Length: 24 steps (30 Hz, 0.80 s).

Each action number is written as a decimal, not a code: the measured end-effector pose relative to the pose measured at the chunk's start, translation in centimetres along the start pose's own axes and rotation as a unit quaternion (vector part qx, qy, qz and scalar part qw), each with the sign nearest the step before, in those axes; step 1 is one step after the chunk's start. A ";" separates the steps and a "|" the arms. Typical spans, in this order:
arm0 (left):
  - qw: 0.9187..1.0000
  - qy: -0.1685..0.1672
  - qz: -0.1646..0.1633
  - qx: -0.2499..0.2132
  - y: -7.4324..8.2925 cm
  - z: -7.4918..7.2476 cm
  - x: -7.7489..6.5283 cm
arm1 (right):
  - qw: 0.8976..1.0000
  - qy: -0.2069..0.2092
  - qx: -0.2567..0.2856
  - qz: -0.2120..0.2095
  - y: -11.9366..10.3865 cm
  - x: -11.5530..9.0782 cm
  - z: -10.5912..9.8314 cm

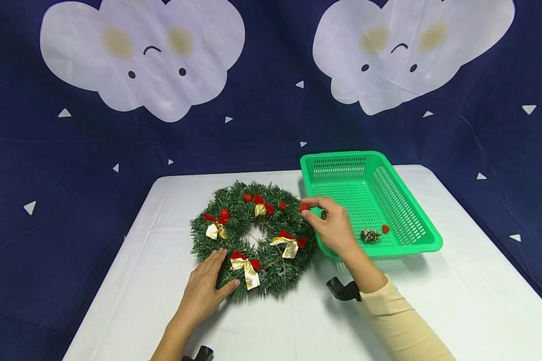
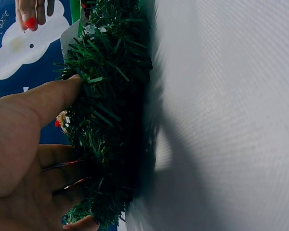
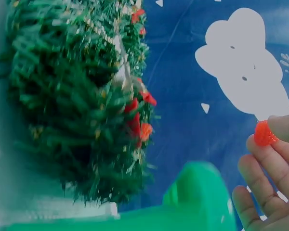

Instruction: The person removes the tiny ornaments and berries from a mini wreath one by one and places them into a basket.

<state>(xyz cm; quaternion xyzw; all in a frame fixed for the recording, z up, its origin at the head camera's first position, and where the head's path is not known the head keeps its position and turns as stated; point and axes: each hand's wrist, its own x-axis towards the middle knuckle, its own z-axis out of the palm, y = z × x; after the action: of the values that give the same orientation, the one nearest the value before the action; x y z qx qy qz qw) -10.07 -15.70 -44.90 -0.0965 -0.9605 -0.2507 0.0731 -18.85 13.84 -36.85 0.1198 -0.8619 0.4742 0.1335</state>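
Note:
A green wreath [image 1: 298, 273] lies on the table, dressed with red-and-gold bows [image 1: 247, 268] and small red berries [image 1: 224, 213]. My left hand [image 1: 204, 288] rests on its near left edge, fingers laid on the greenery and the thumb apart; the left wrist view has the thumb [image 2: 58, 98] touching the needles. Between thumb and forefinger, my right hand [image 1: 331, 224] pinches a red textured berry [image 3: 265, 134], raised over the wreath's right side beside the basket's rim. Part of a pinecone shows behind that hand.
To the right stands a green plastic basket [image 1: 408, 198] with perforated walls, holding a frosted pinecone [image 1: 370, 235] and another red berry [image 1: 385, 228]. A white cloth covers the table [image 1: 131, 301]. Behind it hangs a dark blue curtain [image 1: 271, 135] printed with clouds.

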 end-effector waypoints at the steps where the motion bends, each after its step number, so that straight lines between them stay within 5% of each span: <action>1: 1.000 0.000 0.000 0.000 0.0 0.0 0.0 | 1.000 0.001 0.000 -0.001 0.2 0.0 -0.2; 24: 1.000 0.001 0.003 -0.002 0.0 -0.1 0.0 | 0.998 0.020 -0.047 0.023 3.8 0.5 -2.5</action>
<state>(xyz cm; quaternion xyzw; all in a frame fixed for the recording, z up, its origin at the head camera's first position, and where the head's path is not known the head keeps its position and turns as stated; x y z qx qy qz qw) -10.04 -15.73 -44.84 -0.0993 -0.9595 -0.2528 0.0744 -20.30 17.93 -38.37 0.0840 -0.8831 0.4382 0.1450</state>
